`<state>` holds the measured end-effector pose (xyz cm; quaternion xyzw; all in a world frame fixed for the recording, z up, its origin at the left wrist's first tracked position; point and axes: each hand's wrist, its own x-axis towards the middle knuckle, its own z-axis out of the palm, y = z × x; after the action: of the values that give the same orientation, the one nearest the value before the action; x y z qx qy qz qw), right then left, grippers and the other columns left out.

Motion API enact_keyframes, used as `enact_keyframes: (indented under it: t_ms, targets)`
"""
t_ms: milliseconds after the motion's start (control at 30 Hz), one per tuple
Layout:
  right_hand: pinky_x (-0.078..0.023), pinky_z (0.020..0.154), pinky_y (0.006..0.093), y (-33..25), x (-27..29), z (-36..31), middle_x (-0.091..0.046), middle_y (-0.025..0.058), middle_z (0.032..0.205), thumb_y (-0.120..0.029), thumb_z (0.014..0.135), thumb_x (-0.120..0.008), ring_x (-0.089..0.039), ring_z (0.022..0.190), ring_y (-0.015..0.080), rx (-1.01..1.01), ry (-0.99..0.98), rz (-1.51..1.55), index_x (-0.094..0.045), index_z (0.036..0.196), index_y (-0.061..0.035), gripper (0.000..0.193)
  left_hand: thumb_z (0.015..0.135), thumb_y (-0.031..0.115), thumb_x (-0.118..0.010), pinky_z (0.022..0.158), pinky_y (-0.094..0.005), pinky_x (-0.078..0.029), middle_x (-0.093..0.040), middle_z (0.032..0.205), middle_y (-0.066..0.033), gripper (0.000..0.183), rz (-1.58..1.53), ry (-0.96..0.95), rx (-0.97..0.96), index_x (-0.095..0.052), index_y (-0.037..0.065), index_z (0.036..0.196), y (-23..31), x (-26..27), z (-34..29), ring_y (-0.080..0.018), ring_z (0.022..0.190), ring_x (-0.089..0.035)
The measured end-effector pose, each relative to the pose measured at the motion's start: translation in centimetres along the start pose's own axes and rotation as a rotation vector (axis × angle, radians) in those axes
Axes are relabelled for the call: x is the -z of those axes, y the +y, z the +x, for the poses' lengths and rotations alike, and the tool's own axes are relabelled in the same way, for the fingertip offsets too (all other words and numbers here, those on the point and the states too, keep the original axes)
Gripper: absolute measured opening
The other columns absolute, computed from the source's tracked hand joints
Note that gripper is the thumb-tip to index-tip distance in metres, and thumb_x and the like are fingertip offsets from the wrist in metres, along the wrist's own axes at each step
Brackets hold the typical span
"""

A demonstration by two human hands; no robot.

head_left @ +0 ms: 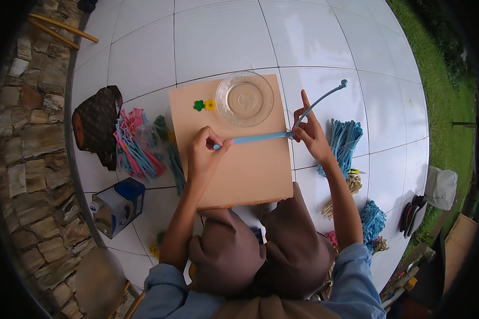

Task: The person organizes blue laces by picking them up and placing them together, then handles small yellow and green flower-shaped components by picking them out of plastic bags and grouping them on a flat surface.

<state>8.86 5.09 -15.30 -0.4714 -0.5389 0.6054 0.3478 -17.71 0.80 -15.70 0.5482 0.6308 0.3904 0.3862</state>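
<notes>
A light-blue strip (pixel 261 138) with knobbed ends is stretched level between my hands over a tan board (pixel 239 175). My left hand (pixel 201 153) pinches it near its left end, thumb against fingers, and a small blue knob pokes out below. At the board's right edge my right hand (pixel 311 135) grips the strip between thumb and fingers, with the index finger pointing up. From that grip a thin length rises to the upper right and ends in a darker knob. A clear glass plate (pixel 223 101) rests at the board's far side, beside a green flower piece (pixel 198 105) and a yellow one (pixel 209 105).
Blue strips (pixel 346 141) lie bundled right of the board, with beige bundles (pixel 353 183) nearer. Pink and blue strips (pixel 135 143), a brown bag (pixel 96 119) and a blue-and-grey can (pixel 120 204) sit on the left. White floor tiles (pixel 218 34) surround the board.
</notes>
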Motion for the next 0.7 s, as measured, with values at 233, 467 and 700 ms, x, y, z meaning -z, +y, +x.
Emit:
enact_keyframes:
  t_ms: [233,467,700]
  targets:
    - [-0.039,0.062,0.0214,-0.2,0.3,0.8,-0.032,0.0015,0.088,0.005,0.079,-0.048,-0.041,0.064,0.0074,-0.021,-0.037,-0.011,-0.002,0.147,-0.0173,0.085,0.071,-0.001,-0.074,0.056,-0.0205,-0.043,-0.051,0.064,-0.0011,0.027,0.077,0.018,-0.047,-0.047,0.003,0.069,0.9,-0.1,0.4,-0.0062,0.061,-0.051]
    - [-0.038,0.062,0.0201,0.1,0.2,1.2,-0.034,0.0016,0.084,0.008,0.077,-0.047,-0.038,0.063,0.0079,-0.046,-0.058,-0.078,-0.001,0.147,-0.0196,0.088,0.073,-0.006,-0.067,0.058,-0.0213,-0.040,-0.044,0.073,-0.0012,0.022,0.022,-0.089,-0.054,-0.047,0.002,0.072,1.3,0.2,0.5,-0.0077,0.064,-0.047]
    - [-0.039,0.060,0.0212,0.5,-0.7,0.6,-0.037,0.0034,0.081,0.006,0.075,-0.047,-0.036,0.061,0.0088,0.058,0.046,-0.146,0.012,0.145,-0.0183,0.094,0.074,-0.005,-0.066,0.058,-0.0225,-0.039,-0.042,0.074,-0.0020,0.021,0.041,-0.097,-0.072,-0.046,0.001,0.073,1.6,0.2,0.5,-0.0091,0.063,-0.045]
